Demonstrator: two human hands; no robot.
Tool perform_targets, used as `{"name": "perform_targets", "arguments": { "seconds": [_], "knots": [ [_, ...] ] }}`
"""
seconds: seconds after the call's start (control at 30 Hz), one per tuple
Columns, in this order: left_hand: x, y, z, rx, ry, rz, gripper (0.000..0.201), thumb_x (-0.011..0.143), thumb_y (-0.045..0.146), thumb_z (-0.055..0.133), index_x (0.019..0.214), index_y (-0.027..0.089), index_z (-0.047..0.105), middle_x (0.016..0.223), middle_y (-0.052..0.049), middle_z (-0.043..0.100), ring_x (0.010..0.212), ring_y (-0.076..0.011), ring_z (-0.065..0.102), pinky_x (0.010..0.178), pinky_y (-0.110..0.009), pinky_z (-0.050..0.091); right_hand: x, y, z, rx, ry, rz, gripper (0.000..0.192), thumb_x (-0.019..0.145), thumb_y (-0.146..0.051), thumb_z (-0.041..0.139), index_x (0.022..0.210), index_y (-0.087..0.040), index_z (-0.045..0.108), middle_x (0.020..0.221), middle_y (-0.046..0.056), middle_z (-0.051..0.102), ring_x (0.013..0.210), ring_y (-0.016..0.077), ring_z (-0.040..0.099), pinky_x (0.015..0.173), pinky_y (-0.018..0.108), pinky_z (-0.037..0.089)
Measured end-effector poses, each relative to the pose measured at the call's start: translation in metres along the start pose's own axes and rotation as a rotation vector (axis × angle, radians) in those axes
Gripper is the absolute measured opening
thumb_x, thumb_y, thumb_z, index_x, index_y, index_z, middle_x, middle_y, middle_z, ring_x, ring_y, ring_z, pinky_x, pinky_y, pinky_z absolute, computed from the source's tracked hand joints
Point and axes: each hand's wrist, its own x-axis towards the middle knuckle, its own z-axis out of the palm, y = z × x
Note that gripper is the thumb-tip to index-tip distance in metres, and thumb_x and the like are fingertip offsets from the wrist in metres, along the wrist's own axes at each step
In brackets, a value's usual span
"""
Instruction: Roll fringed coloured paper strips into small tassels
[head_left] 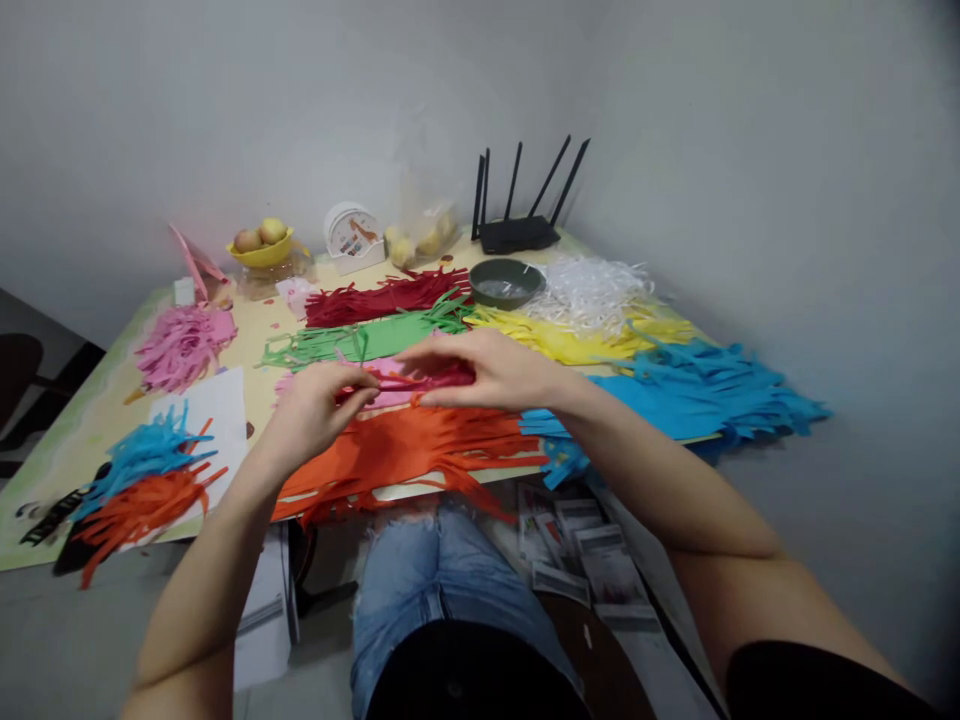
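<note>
My left hand and my right hand meet above the table's middle, both pinching a bundle of thin dark red paper strips stretched between them. Under the hands lie pink strips and a wide sheet of orange fringed paper. Green fringed paper and red strips lie just beyond my hands.
Blue fringed paper, yellow strips and white shreds lie right. A dark bowl, a black router, a yellow fruit bowl stand behind. Pink shreds and a blue-orange pile lie left. My jeans-clad knee is below the table edge.
</note>
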Motion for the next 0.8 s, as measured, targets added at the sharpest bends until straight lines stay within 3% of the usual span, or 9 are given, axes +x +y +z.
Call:
{"name": "perform_targets", "arguments": {
  "seconds": [0.07,0.17,0.23,0.3,0.43,0.57,0.63,0.7,0.8],
  "knots": [
    [0.002,-0.002,0.006,0.25,0.144,0.177,0.02,0.095,0.026,0.056,0.087,0.02,0.073,0.079,-0.004,0.075,0.076,-0.019,0.067,0.089,-0.038,0.047,0.009,0.006,0.001,0.142,-0.023,0.151,0.037,0.089,-0.038,0.065,0.115,-0.013,0.072,0.103,0.008,0.077,0.091,0.016,0.071,0.08,0.026,0.054],
    [0.005,-0.006,0.014,0.437,0.312,0.38,0.017,0.095,0.018,0.055,0.099,0.023,0.071,0.088,-0.003,0.078,0.087,-0.0188,0.069,0.103,-0.042,0.039,0.022,0.019,0.012,0.524,-0.134,0.27,0.033,0.086,-0.044,0.068,0.092,-0.012,0.074,0.079,0.005,0.076,0.073,0.013,0.069,0.073,0.025,0.054],
    [0.006,-0.008,0.016,0.461,0.395,0.425,0.019,0.094,0.014,0.057,0.103,0.024,0.07,0.094,-0.003,0.079,0.093,-0.0182,0.069,0.106,-0.041,0.039,0.026,0.026,0.023,0.765,-0.114,0.313,0.032,0.077,-0.043,0.077,0.084,-0.013,0.071,0.07,0.003,0.074,0.066,0.0113,0.067,0.07,0.024,0.054],
    [0.006,-0.011,0.02,0.45,0.471,0.408,0.019,0.092,0.013,0.06,0.103,0.024,0.07,0.094,-0.003,0.079,0.094,-0.0181,0.07,0.106,-0.041,0.039,0.027,0.029,0.034,0.912,-0.015,0.336,0.034,0.069,-0.042,0.084,0.082,-0.014,0.069,0.065,0.001,0.072,0.062,0.0104,0.067,0.068,0.023,0.055],
    [0.011,-0.012,0.032,0.302,0.612,0.251,0.012,0.088,0.017,0.066,0.094,0.023,0.074,0.088,-0.003,0.078,0.088,-0.0183,0.072,0.102,-0.04,0.043,0.028,0.027,0.047,1.037,0.129,0.3,0.039,0.065,-0.042,0.087,0.085,-0.015,0.068,0.066,0.001,0.073,0.063,0.0115,0.068,0.069,0.025,0.056],
    [0.026,-0.006,0.047,-0.23,0.673,-0.109,0.013,0.085,0.03,0.07,0.087,0.021,0.079,0.089,-0.005,0.078,0.086,-0.0203,0.071,0.087,-0.035,0.053,0.037,0.028,0.047,1.029,0.277,0.148,0.038,0.073,-0.048,0.081,0.087,-0.016,0.067,0.069,0.001,0.073,0.065,0.0128,0.069,0.071,0.027,0.057],
    [0.037,-0.004,0.053,-0.53,0.661,-0.269,0.02,0.082,0.035,0.073,0.09,0.019,0.08,0.089,-0.006,0.078,0.085,-0.0211,0.072,0.082,-0.033,0.055,0.042,0.031,0.044,0.904,0.354,0.067,0.032,0.082,-0.047,0.072,0.089,-0.016,0.067,0.074,0.002,0.074,0.066,0.0129,0.068,0.069,0.026,0.056],
    [0.048,-0.003,0.057,-0.726,0.662,-0.341,0.027,0.078,0.041,0.076,0.093,0.018,0.08,0.087,-0.006,0.078,0.084,-0.0205,0.071,0.081,-0.031,0.056,0.046,0.034,0.041,0.712,0.447,0.022,0.022,0.089,-0.038,0.064,0.095,-0.016,0.065,0.083,0.003,0.074,0.073,0.0126,0.069,0.072,0.025,0.055],
    [0.064,-0.004,0.064,-0.784,0.702,-0.362,0.03,0.077,0.043,0.077,0.091,0.017,0.081,0.085,-0.006,0.077,0.081,-0.0183,0.07,0.08,-0.03,0.056,0.048,0.038,0.04,0.405,0.57,0.038,0.013,0.091,-0.027,0.059,0.101,-0.017,0.06,0.089,0.002,0.072,0.08,0.0123,0.07,0.076,0.023,0.052]
  ]
}}
